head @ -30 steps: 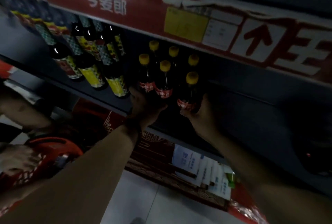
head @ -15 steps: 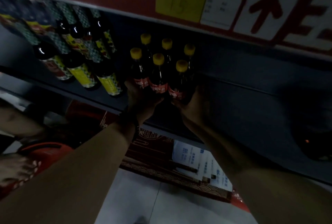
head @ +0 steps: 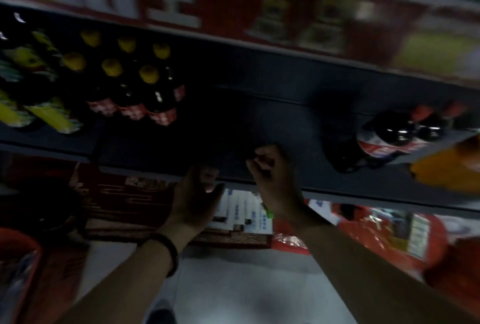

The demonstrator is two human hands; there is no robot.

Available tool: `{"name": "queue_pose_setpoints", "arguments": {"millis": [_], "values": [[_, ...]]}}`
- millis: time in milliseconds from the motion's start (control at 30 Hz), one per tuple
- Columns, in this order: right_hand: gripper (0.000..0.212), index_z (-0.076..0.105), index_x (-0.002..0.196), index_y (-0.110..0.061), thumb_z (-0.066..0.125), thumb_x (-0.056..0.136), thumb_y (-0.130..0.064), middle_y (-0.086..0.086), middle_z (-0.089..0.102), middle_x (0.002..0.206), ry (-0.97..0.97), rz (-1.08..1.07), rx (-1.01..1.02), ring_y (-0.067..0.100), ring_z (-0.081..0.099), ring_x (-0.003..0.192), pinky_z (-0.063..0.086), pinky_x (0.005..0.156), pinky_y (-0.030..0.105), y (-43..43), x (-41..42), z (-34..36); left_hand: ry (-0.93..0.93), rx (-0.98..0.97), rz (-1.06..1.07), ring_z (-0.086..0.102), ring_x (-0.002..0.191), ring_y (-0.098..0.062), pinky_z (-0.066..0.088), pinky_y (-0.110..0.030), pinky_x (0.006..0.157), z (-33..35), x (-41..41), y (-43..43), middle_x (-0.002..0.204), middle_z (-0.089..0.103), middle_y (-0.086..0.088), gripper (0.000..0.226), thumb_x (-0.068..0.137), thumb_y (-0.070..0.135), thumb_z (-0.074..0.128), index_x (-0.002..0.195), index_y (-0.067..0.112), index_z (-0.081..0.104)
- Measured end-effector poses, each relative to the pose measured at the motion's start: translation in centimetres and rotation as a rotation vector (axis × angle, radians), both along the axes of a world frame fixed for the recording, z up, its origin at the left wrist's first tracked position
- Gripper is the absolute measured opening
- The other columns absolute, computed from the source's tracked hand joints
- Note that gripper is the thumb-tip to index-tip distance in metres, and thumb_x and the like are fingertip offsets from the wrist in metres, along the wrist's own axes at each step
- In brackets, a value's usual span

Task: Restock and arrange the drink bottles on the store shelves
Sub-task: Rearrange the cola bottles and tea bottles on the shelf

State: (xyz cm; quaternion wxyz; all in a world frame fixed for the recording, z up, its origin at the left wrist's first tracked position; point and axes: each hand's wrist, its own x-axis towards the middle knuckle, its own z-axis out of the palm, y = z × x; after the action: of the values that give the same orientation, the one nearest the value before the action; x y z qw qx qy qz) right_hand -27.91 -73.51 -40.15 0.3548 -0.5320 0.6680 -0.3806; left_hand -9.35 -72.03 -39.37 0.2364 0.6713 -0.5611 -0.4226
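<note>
Your left hand [head: 197, 193], loosely cupped, and right hand [head: 270, 167], curled, have left the yellow-capped bottles [head: 130, 84] and hold nothing. That row looks settled on the shelf [head: 259, 121].

Left hand [head: 194, 199], right hand [head: 270, 170] at shelf [head: 285, 121] edge

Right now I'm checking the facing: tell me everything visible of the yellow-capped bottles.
The yellow-capped bottles are six dark ones in two rows of three, standing on the dark shelf, with red labels low on the front three and yellow-labelled bottles close beside them. The left hand and right hand touch none. Their print is blurred.
</note>
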Motion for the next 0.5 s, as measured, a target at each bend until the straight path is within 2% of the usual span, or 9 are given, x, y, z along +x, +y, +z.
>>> {"name": "queue_pose_setpoints", "arguments": {"millis": [100, 167, 267, 300, 367, 433, 500], "values": [[0.017, 0.067, 0.113, -0.017, 0.074, 0.098, -0.022, -0.007, 0.072, 0.098, 0.168, -0.031, -0.074, 0.007, 0.070, 0.094, 0.057, 0.080, 0.026, 3.2, -7.7, 0.7, 0.042, 0.054, -0.153, 0.064, 0.118, -0.015, 0.056, -0.040, 0.099, -0.2, -7.7, 1.2, 0.129, 0.062, 0.006, 0.045, 0.095, 0.025, 0.076, 0.136, 0.018, 0.057], [0.016, 0.067, 0.109, -0.015, 0.075, 0.096, -0.018, -0.004, 0.073, 0.093, 0.230, -0.102, -0.100, 0.007, 0.070, 0.086, 0.056, 0.076, 0.023, 5.1, -13.4, 0.9, 0.100, 0.043, -0.188, 0.061, 0.124, -0.018, 0.053, -0.039, 0.104, -0.6, -13.3, 1.3, 0.131, 0.059, 0.007, 0.053, 0.093, 0.025, 0.077, 0.140, 0.016, 0.054], [0.016, 0.063, 0.107, -0.013, 0.074, 0.096, -0.014, -0.004, 0.066, 0.088, 0.278, -0.228, -0.114, -0.002, 0.060, 0.076, 0.042, 0.069, 0.004, 6.9, -20.5, 1.0, 0.113, 0.011, -0.182, 0.056, 0.131, -0.017, 0.052, -0.041, 0.107, 0.6, -20.8, 1.3, 0.143, 0.053, 0.004, 0.075, 0.090, 0.033, 0.081, 0.152, 0.018, 0.042], [0.017, 0.061, 0.107, -0.012, 0.073, 0.095, -0.013, -0.004, 0.064, 0.088, 0.292, -0.288, -0.124, 0.002, 0.057, 0.073, 0.039, 0.066, 0.003, 7.0, -22.4, 1.2, 0.120, -0.005, -0.152, 0.056, 0.131, -0.019, 0.053, -0.044, 0.106, 0.1, -22.8, 0.7, 0.145, 0.053, 0.002, 0.080, 0.086, 0.034, 0.085, 0.152, 0.018, 0.041], [0.020, 0.055, 0.107, -0.013, 0.067, 0.094, -0.022, 0.000, 0.062, 0.094, 0.293, -0.399, -0.146, 0.013, 0.058, 0.081, 0.037, 0.064, 0.010, 6.3, -26.0, 1.4, 0.124, -0.028, -0.077, 0.057, 0.129, -0.022, 0.054, -0.047, 0.105, 0.1, -26.2, -0.6, 0.144, 0.055, -0.001, 0.087, 0.077, 0.034, 0.092, 0.148, 0.018, 0.044], [0.032, 0.050, 0.110, -0.015, 0.060, 0.087, -0.035, 0.005, 0.063, 0.104, 0.280, -0.446, -0.132, 0.021, 0.062, 0.092, 0.047, 0.072, 0.027, 4.7, -29.2, 1.3, 0.118, -0.085, -0.041, 0.059, 0.129, -0.025, 0.054, -0.049, 0.105, -0.3, -28.7, -2.1, 0.143, 0.056, -0.003, 0.098, 0.064, 0.042, 0.096, 0.145, 0.022, 0.044], [0.053, 0.048, 0.123, -0.015, 0.078, 0.082, -0.031, 0.006, 0.060, 0.118, 0.226, -0.429, -0.040, 0.025, 0.063, 0.106, 0.056, 0.085, 0.042, 2.9, -31.5, 0.8, 0.094, -0.100, -0.059, 0.056, 0.135, -0.028, 0.051, -0.044, 0.109, -0.5, -30.4, -3.5, 0.150, 0.053, -0.006, 0.105, 0.063, 0.043, 0.097, 0.149, 0.022, 0.040]]}}
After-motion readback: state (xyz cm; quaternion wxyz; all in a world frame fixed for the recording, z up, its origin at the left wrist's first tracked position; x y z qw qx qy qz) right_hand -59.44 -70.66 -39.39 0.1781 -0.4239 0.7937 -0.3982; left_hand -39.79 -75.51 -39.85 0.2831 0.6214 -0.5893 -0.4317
